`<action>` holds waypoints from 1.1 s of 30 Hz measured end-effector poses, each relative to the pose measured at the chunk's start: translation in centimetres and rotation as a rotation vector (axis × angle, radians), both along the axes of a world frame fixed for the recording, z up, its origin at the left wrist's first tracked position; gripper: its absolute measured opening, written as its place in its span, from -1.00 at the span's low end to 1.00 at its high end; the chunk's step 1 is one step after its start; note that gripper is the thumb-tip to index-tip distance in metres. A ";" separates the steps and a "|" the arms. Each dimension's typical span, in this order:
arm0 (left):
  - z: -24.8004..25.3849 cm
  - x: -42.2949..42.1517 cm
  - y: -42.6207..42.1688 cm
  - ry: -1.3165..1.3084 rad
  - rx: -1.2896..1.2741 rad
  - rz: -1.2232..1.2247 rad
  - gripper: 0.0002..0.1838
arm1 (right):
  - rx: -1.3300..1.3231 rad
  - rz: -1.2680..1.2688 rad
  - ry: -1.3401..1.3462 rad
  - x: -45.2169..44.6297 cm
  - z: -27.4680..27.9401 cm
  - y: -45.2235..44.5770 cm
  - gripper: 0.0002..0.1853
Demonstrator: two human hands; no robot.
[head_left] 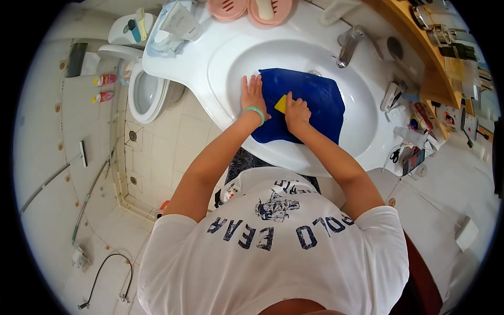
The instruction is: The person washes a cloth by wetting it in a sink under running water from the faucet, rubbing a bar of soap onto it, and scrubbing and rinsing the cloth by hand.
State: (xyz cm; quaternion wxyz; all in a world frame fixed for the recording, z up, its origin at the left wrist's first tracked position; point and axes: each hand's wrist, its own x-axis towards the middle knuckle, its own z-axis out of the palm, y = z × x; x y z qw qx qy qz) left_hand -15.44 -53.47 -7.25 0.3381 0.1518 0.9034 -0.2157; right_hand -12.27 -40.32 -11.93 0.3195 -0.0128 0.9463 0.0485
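Spreads the left hand (253, 97) flat on a blue cloth (310, 102) in the white sink (364, 113), at nine o'clock on the cloth, with fingers slightly apart and pointing towards twelve. Wears a pale green bracelet (256, 109) on that wrist. Bends the right hand (297, 112) over the middle of the cloth, laying the index finger against a yellow block (281, 104), with the other fingers partly curled and close together. Cannot tell from this view how firmly the thumb grips the block. Has, taking the sink as the clock, a metal faucet (348, 46) at one, two pink dishes (227, 7) at eleven, a white tube (180, 22) at ten, a toilet (147, 93) at nine and black-handled scissors (395, 155) at four.
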 end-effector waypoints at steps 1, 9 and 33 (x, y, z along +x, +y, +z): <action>0.0 0.0 -0.1 0.003 0.002 0.002 0.14 | -0.041 0.029 0.058 -0.1 -0.8 0.5 -0.48; -0.2 -0.1 -0.7 -0.005 0.046 0.024 0.25 | -0.264 -0.004 0.291 -0.9 -1.8 -2.5 -0.43; 0.7 1.1 -1.0 0.079 0.078 -0.072 0.41 | -0.105 0.083 0.388 0.5 -1.2 1.7 -0.46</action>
